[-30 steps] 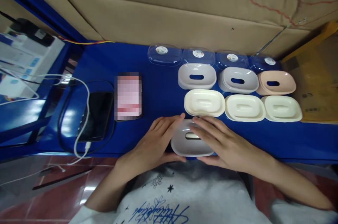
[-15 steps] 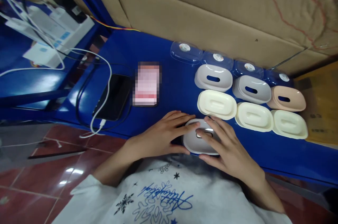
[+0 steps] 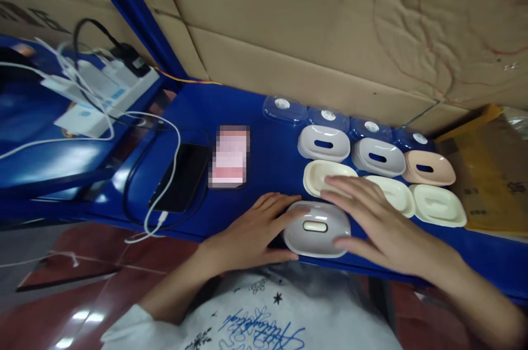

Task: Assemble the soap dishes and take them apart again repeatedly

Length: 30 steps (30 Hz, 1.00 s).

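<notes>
A grey oval soap dish (image 3: 311, 246) lies at the front edge of the blue surface, its centre slot showing a cream raised bar (image 3: 315, 227). My left hand (image 3: 251, 231) grips its left side, thumb at the near rim and fingers over the far side. Fingers apart, my right hand (image 3: 383, 223) is over the right side of the dish, thumb by the rim, fingertips above the cream trays; whether it touches anything I cannot tell. It partly covers the left cream tray (image 3: 315, 174) and the middle cream tray (image 3: 402, 198). The right cream tray (image 3: 441, 207) shows fully.
Behind the trays sit two grey soap dishes (image 3: 338, 138) and a peach one (image 3: 443, 168). Several clear lids (image 3: 284, 113) line the back. Leftward are a lit phone (image 3: 229, 157), a dark phone (image 3: 181, 179) with a white cable, and a power strip (image 3: 99, 113). Cardboard (image 3: 289, 58) stands behind.
My right hand has come off the grey dish and moved right, over the cream trays. My left hand stays on the dish. The cream bar now sits fully framed in the slot. The camera view has shifted.
</notes>
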Motion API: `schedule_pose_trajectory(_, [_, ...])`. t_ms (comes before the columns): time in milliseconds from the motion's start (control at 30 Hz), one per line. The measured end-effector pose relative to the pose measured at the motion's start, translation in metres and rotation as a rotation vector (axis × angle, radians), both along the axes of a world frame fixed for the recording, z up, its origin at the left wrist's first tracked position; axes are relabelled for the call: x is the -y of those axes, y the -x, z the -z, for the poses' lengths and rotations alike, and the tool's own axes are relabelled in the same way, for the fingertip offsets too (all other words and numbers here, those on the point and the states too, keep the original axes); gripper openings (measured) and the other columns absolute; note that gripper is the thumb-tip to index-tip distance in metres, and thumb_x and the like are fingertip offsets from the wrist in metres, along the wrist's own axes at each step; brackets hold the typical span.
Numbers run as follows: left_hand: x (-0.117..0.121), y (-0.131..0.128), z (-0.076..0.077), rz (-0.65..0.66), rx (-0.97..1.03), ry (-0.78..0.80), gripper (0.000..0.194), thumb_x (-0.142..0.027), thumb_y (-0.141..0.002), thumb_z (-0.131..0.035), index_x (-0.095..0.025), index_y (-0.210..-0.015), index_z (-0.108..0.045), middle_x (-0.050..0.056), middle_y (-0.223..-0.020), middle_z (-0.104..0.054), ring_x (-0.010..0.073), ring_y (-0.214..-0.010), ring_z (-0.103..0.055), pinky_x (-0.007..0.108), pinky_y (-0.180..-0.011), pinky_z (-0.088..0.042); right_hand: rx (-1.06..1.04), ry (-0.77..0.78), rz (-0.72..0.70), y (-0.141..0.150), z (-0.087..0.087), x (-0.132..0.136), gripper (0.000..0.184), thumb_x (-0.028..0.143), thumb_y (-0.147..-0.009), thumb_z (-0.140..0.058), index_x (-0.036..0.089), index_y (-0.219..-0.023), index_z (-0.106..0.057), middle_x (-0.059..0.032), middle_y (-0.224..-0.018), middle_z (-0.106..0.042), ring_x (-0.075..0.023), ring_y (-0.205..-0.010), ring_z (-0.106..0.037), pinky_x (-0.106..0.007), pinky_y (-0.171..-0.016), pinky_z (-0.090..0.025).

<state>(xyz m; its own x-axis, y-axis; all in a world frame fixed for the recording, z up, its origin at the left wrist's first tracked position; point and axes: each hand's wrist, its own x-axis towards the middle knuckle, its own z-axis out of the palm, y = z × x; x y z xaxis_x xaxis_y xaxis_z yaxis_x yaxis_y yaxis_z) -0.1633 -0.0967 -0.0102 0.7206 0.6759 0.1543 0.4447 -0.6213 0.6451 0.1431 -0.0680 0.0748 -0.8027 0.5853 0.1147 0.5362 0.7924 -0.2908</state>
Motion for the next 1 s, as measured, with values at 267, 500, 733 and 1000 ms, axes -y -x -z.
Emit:
schedule_pose_trajectory(267, [0.006,0.001,-0.004,-0.033,-0.044,-0.056,0.059,-0.023,-0.098,-0.076,-0.033,-0.154,-0.062,0.014,-0.181,-0.034,0.0398,-0.159,-0.048,0.061,-0.124,-0.05,0.315,-0.209,0.04,0.119,0.001,-0.197,0.07,0.035,-0.105,-0.071,0.009,-0.166,-0.047,-0.0271,-0.171,-0.047,-0.0469,-0.155,-0.048,-0.063,-0.126,-0.037])
schedule_pose_trajectory(500, [0.007,0.002,-0.002,-0.016,-0.056,-0.023,0.066,-0.023,-0.097,-0.08,-0.033,-0.158,-0.059,0.014,-0.182,-0.033,0.0426,-0.16,-0.046,0.064,-0.128,-0.045,0.374,-0.18,0.15,0.128,0.029,-0.238,0.072,0.052,-0.106,-0.067,0.006,-0.161,-0.052,-0.0317,-0.154,-0.06,-0.0488,-0.14,-0.06,-0.061,-0.115,-0.045])
schedule_pose_trajectory(733, [0.005,0.004,0.002,-0.005,-0.078,0.062,0.082,-0.037,-0.1,-0.083,-0.038,-0.17,-0.041,0.012,-0.183,-0.033,0.0435,-0.163,-0.041,0.071,-0.13,-0.04,0.22,-0.162,0.084,0.128,0.036,-0.226,0.07,0.046,-0.097,-0.08,0.019,-0.157,-0.055,-0.0191,-0.149,-0.062,-0.0353,-0.128,-0.068,-0.047,-0.111,-0.051])
schedule_pose_trajectory(1000, [0.005,0.006,0.01,-0.042,-0.067,0.062,0.098,-0.036,-0.099,-0.084,-0.039,-0.177,-0.024,0.012,-0.182,-0.035,0.0407,-0.163,-0.042,0.068,-0.13,-0.042,-0.233,0.026,-0.033,0.086,0.009,-0.174,0.058,0.04,-0.094,-0.08,0.024,-0.147,-0.061,-0.0128,-0.149,-0.062,-0.0275,-0.126,-0.068,-0.043,-0.107,-0.053])
